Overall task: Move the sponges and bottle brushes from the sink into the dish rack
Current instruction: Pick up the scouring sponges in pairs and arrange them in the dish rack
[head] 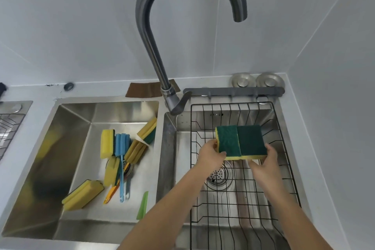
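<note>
Two yellow sponges with green scouring tops (241,141) are held side by side over the black wire dish rack (288,160), which sits in the right basin. My left hand (211,153) grips the left one and my right hand (263,163) grips the right one. In the left sink (73,148) lie several more yellow sponges (107,143), a blue bottle brush (121,148) with a long handle, an orange-handled brush (113,191) partly hidden under them, and a green handle (142,206) near the front wall.
A tall curved steel faucet (156,63) rises between the basins, its spout above the rack. A grey bar (233,90) and two round metal lids (256,80) sit behind the rack. Another drain rack (8,126) is at far left.
</note>
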